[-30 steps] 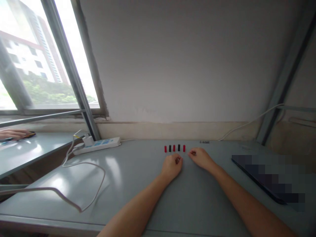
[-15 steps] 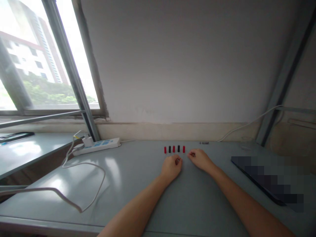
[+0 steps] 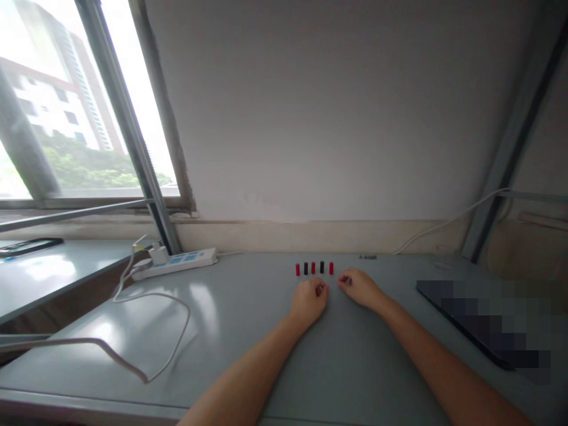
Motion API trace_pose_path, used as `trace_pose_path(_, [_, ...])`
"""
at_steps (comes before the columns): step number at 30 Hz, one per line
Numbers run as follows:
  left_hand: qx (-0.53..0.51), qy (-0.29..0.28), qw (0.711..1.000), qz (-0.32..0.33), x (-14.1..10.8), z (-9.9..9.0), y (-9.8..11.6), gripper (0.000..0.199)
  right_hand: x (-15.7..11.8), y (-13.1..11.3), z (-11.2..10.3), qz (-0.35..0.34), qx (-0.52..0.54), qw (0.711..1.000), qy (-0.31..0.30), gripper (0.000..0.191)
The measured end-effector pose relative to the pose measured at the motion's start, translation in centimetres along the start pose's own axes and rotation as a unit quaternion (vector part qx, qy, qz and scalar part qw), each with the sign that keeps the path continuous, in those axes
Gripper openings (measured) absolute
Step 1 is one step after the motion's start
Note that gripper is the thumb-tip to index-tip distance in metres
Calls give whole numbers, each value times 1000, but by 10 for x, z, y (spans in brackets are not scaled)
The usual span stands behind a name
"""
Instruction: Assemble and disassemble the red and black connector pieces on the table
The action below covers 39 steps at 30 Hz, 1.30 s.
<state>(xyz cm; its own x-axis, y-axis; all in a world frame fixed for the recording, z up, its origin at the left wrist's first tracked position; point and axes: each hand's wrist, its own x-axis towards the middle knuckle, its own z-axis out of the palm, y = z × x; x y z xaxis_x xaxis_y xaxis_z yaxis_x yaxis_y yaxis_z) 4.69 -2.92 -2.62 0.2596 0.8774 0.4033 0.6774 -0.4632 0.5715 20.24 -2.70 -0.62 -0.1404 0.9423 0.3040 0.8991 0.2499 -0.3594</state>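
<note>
Several small cylinders stand upright in a row on the table (image 3: 248, 355), alternating red and black. A red cylinder (image 3: 297, 270) is at the left end, and another red cylinder (image 3: 331, 268) at the right end. Just in front of the row rests my left hand (image 3: 309, 297), its fingers curled closed with no object showing in them. My right hand (image 3: 361, 287) lies right of the row, closed with thumb and fingertips together, and nothing shows between them. Neither hand touches a cylinder. Several tiny dark pieces (image 3: 368, 257), too small to identify, lie farther back.
A white power strip (image 3: 195, 259) with plugs sits at the back left, its cable (image 3: 184, 331) looping over the left side. At right lies a dark flat object (image 3: 465, 331), blurred by pixelation. A wall (image 3: 310, 118) closes off the back; metal posts (image 3: 510, 136) stand at both sides.
</note>
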Motion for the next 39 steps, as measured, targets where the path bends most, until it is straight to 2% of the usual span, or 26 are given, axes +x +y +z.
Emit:
trace_pose_path(4, [-5,-2,1000,-4,0,-1,0,18,-1,6,2,-6,2,999,-31,21])
trace_pose_path(11, [-15,8,1000,-25,0,-1,2,18,-4,8,6,-34,22,992,-118,38])
trace_pose_path(18, [-28,6,999,-29,-1,-2,3,19,-5,2,16,13,-5,990,-140,44])
trace_pose_path(23, [-28,12,999,-26,-1,-1,2,19,-4,0,22,26,-16,991,-131,46])
trace_pose_path(31, [-21,9,999,-30,1,-3,2,18,-1,0,23,38,0,996,-76,43])
trace_pose_path(36, [-37,17,998,-38,1,-2,3,18,6,2,15,9,98,992,78,28])
trace_pose_path(39, [-54,17,998,-39,0,-2,3,19,10,2,8,39,169,973,154,19])
